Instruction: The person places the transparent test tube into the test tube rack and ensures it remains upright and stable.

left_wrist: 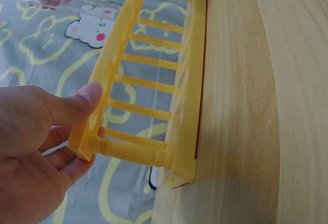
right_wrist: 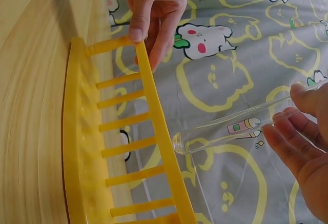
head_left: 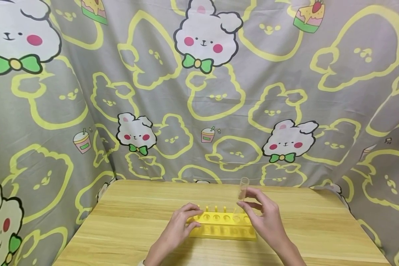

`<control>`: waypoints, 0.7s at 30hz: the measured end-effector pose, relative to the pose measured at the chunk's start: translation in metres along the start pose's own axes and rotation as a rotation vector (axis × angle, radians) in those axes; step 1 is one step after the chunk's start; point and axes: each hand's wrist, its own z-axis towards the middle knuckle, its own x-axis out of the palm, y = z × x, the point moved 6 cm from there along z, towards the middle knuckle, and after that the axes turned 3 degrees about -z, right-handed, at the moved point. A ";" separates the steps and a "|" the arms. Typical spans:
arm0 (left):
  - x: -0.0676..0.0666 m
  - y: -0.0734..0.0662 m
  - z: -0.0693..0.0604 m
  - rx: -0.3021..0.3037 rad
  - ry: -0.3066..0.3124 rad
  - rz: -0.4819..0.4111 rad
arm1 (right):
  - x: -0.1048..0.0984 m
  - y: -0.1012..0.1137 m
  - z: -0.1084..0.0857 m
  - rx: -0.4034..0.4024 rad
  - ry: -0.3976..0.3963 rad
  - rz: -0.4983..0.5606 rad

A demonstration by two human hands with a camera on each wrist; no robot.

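A yellow test tube rack (head_left: 223, 237) stands on the table, with a row of round holes along its upper plate. My left hand (head_left: 179, 224) grips the rack's left end; in the left wrist view the thumb (left_wrist: 91, 94) lies on the upper plate and fingers curl beneath it. Above the right part of the rack, my right hand (head_left: 268, 218) pinches a clear test tube (head_left: 244, 186) between thumb and fingers. The tube (right_wrist: 220, 131) slants in the right wrist view, its rounded bottom close to the upper plate. Whether it touches the plate, I cannot tell.
The rack stands on a light wood-grain table (head_left: 136, 210). Behind and beside the table hangs a grey curtain (head_left: 173, 99) printed with white cartoon animals and yellow outlines. Short yellow pegs (head_left: 215, 208) rise along the rack's far side.
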 end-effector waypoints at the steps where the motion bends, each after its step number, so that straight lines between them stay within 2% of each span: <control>1: 0.000 0.000 0.000 -0.001 0.000 0.001 | 0.000 0.000 0.000 0.002 0.000 0.001; 21: 0.000 -0.001 0.000 -0.002 0.000 0.008 | 0.012 0.004 0.004 0.008 0.016 0.028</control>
